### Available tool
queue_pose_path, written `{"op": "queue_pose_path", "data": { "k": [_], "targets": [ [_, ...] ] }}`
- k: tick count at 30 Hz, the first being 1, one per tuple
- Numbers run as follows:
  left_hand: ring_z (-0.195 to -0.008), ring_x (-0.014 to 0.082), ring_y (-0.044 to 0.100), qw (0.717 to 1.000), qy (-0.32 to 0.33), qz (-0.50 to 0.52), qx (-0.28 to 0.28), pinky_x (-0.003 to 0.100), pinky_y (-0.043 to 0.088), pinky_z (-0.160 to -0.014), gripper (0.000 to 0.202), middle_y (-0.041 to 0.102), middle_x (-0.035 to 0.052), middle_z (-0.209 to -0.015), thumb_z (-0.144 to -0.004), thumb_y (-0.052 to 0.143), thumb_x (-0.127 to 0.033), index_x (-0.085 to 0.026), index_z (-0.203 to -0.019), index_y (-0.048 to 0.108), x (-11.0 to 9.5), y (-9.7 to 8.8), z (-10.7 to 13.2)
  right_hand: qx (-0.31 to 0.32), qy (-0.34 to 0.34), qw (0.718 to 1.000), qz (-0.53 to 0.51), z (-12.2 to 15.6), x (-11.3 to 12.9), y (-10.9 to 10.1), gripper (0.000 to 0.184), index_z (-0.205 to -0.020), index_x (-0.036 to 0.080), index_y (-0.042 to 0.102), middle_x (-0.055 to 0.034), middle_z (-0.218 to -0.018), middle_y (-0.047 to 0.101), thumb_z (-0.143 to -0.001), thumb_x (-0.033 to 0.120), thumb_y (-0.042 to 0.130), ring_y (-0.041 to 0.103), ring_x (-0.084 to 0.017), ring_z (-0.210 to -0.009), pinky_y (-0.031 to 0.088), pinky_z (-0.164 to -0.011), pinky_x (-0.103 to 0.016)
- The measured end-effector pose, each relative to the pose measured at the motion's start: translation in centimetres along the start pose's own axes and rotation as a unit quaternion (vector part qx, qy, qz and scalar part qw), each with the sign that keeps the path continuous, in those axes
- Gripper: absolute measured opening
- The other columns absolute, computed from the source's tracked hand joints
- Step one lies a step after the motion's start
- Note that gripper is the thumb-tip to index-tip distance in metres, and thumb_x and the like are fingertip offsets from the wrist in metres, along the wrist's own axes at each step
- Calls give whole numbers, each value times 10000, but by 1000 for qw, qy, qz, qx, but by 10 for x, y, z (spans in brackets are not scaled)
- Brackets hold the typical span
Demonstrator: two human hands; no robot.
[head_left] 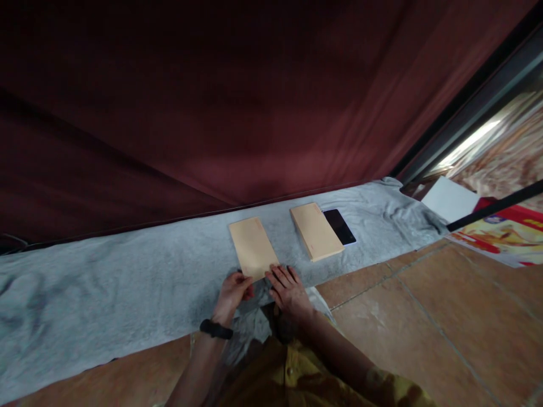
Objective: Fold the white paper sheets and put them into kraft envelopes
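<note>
A flat tan box lid (253, 247) lies on the grey cloth (106, 288) in front of me. My left hand (232, 294) has its fingers curled at the lid's near edge and touches it. My right hand (288, 289) rests beside it with fingers stretched flat at the lid's near right corner. A second tan box (316, 230) lies further right on the cloth. A black phone (339, 225) lies face up against that box's right side.
A dark red curtain (212, 102) hangs behind the cloth. Brown floor tiles (424, 316) spread to the right. A white sheet (449, 199) and a colourful printed poster (500, 234) lie at the far right under a black bar (496, 206).
</note>
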State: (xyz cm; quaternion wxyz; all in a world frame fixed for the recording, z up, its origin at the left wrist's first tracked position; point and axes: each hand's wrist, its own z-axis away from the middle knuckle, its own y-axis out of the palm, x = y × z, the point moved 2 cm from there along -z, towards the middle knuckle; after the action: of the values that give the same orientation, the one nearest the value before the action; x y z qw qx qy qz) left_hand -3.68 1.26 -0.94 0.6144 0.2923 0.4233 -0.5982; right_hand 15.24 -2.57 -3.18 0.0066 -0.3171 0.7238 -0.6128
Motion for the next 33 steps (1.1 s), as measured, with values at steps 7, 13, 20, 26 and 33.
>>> {"op": "queue_pose_path", "data": {
  "k": [7,13,20,26,33],
  "targets": [
    [-438,190,596,989,15,-127,-75,255,390,-466,382,604,-56,-513,-712,767,-394,-238,-967,531,5,0,10,10,-7,1000,13,2,-2,4,506,-1512,222,452,-96,-1564,449,-1022,342,497,417,-263,-1421,289,-1194,-503],
    [-898,282,726,887,255,-366,-118,367,538,-762,287,743,123,-1000,-943,488,-353,-200,-1153,611,17,13,35,10,-11,999,34,2,-1,4,509,-1512,217,454,-107,-1561,451,-1017,325,503,409,-267,-1425,269,-1205,-511],
    [-1411,247,476,765,413,-495,-12,427,426,-1158,482,543,143,-1491,-997,376,-267,-142,-1446,500,43,33,39,19,-16,999,41,2,-3,5,488,-1505,187,462,-110,-1559,454,-1024,267,466,397,-261,-1435,263,-1213,-502],
    [-1438,273,441,738,413,-534,-20,452,414,-1174,526,507,152,-1518,-987,422,-321,-127,-1472,483,54,28,38,11,-14,999,35,1,-6,4,488,-1504,178,462,-109,-1521,505,-1024,262,468,452,-240,-1408,315,-1202,-480],
    [-1410,295,476,737,406,-538,-55,451,424,-1160,524,514,168,-1503,-992,427,-362,-101,-1435,529,53,17,47,-16,13,999,33,6,-15,1,497,-1511,181,456,-99,-1507,523,-1016,220,442,489,-239,-1383,338,-1197,-474]
  ]
}}
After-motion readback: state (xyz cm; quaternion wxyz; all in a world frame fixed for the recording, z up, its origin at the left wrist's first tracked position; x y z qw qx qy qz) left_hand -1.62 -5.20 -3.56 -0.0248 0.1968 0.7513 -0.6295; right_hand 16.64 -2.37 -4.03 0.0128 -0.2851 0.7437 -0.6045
